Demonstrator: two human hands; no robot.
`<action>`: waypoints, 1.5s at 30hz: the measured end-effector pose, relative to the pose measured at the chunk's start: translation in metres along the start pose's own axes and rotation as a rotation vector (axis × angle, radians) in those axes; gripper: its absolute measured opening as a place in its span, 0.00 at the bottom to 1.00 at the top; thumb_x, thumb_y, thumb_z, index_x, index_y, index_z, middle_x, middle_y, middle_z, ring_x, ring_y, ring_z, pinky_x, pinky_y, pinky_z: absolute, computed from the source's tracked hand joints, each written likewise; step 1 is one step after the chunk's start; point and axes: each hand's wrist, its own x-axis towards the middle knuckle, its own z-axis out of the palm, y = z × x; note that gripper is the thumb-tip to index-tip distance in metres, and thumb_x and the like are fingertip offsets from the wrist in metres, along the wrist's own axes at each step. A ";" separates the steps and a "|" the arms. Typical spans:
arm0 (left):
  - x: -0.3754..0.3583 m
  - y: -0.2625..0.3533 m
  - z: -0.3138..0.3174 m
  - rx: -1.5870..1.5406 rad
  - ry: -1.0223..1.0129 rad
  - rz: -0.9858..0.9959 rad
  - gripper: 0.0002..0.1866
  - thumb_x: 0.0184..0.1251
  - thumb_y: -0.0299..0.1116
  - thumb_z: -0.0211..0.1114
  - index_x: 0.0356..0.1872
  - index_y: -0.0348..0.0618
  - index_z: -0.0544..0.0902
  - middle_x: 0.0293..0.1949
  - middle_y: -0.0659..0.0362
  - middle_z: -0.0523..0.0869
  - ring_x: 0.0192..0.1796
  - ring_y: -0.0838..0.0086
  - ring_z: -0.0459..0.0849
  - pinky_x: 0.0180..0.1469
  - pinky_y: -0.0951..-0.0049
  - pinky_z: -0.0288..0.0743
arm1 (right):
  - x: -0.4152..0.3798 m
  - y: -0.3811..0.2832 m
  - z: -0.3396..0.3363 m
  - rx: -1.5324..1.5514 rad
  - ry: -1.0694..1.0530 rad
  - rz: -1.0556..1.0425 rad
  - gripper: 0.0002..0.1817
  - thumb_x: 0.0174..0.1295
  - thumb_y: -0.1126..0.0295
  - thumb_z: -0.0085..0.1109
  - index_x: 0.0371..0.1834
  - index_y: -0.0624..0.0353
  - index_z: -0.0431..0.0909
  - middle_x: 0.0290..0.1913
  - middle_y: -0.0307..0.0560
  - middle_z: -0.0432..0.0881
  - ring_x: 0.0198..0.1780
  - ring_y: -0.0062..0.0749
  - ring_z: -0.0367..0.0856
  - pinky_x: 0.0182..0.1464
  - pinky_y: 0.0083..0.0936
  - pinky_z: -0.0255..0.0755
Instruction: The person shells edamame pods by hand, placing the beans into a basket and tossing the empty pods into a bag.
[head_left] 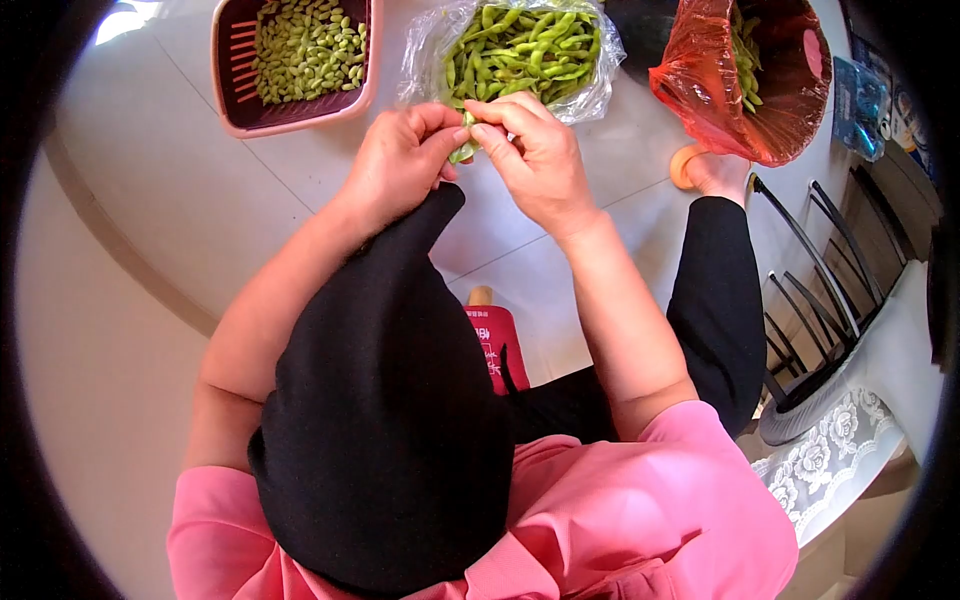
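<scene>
Between my two hands is a green soybean pod, pinched by the fingertips of both. My left hand is closed on its left side, thumb and forefinger pressed together. From the right, my right hand grips the same pod with thumb and forefinger. Just beyond my hands lies a clear plastic bag full of whole soybean pods. A pink-rimmed basket at the upper left holds many shelled green beans.
A red plastic bag with some pods inside stands at the upper right, by my foot in an orange slipper. A black metal rack and a white lace cloth are on the right. Light floor tiles lie below.
</scene>
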 end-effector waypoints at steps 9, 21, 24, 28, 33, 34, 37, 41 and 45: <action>0.004 -0.014 -0.005 0.429 0.032 0.249 0.08 0.64 0.29 0.56 0.39 0.35 0.77 0.26 0.61 0.80 0.31 0.79 0.78 0.36 0.75 0.73 | 0.012 0.011 0.005 0.596 0.256 0.497 0.06 0.60 0.72 0.57 0.37 0.62 0.79 0.27 0.34 0.78 0.26 0.13 0.71 0.28 0.12 0.66; 0.003 -0.024 -0.006 0.156 0.036 0.165 0.14 0.57 0.22 0.59 0.46 0.32 0.73 0.35 0.55 0.82 0.41 0.76 0.80 0.43 0.75 0.74 | 0.041 -0.020 0.041 0.129 0.092 0.120 0.17 0.55 0.74 0.60 0.48 0.65 0.74 0.38 0.45 0.81 0.35 0.16 0.77 0.36 0.15 0.73; 0.008 -0.032 -0.009 -0.033 0.074 0.069 0.13 0.59 0.23 0.57 0.45 0.31 0.71 0.31 0.55 0.82 0.39 0.77 0.81 0.41 0.76 0.74 | 0.023 -0.007 0.024 -0.019 0.138 0.158 0.09 0.56 0.75 0.58 0.41 0.65 0.78 0.33 0.41 0.79 0.30 0.18 0.76 0.32 0.17 0.71; 0.007 -0.030 -0.009 0.054 0.078 0.119 0.16 0.62 0.17 0.52 0.51 0.33 0.68 0.35 0.60 0.80 0.39 0.81 0.79 0.43 0.81 0.74 | 0.004 0.002 0.020 -0.073 -0.007 0.102 0.07 0.54 0.73 0.58 0.35 0.62 0.78 0.31 0.49 0.78 0.31 0.39 0.79 0.33 0.29 0.73; -0.003 -0.023 -0.011 0.217 0.049 0.186 0.18 0.62 0.16 0.48 0.54 0.37 0.67 0.36 0.58 0.81 0.42 0.79 0.80 0.47 0.79 0.73 | 0.004 0.005 0.020 -0.159 -0.108 0.006 0.05 0.58 0.76 0.55 0.36 0.65 0.77 0.30 0.45 0.77 0.30 0.26 0.78 0.31 0.22 0.71; -0.004 -0.022 -0.010 0.255 0.065 0.198 0.19 0.61 0.15 0.47 0.54 0.38 0.67 0.37 0.57 0.81 0.43 0.78 0.80 0.48 0.78 0.73 | 0.006 0.005 0.018 -0.225 -0.171 -0.027 0.05 0.58 0.76 0.54 0.35 0.65 0.77 0.30 0.45 0.77 0.30 0.27 0.78 0.31 0.22 0.71; -0.003 -0.021 -0.006 0.219 0.136 0.382 0.16 0.58 0.19 0.50 0.49 0.38 0.69 0.29 0.51 0.80 0.34 0.64 0.81 0.39 0.68 0.74 | 0.014 0.005 0.016 -0.168 -0.223 0.052 0.07 0.53 0.70 0.55 0.27 0.64 0.73 0.29 0.55 0.77 0.31 0.49 0.77 0.33 0.35 0.71; -0.005 -0.012 -0.008 0.232 0.105 0.319 0.16 0.58 0.19 0.50 0.49 0.37 0.70 0.30 0.50 0.80 0.38 0.63 0.82 0.40 0.67 0.75 | 0.022 0.017 0.023 0.077 -0.080 0.225 0.07 0.55 0.70 0.54 0.29 0.64 0.75 0.28 0.56 0.79 0.29 0.47 0.79 0.32 0.33 0.72; -0.004 -0.030 -0.015 0.237 0.106 0.184 0.16 0.60 0.20 0.50 0.50 0.35 0.68 0.36 0.47 0.79 0.42 0.62 0.82 0.43 0.69 0.74 | 0.050 -0.004 0.029 0.007 0.212 0.069 0.07 0.55 0.72 0.54 0.33 0.63 0.78 0.30 0.52 0.80 0.31 0.42 0.80 0.35 0.31 0.73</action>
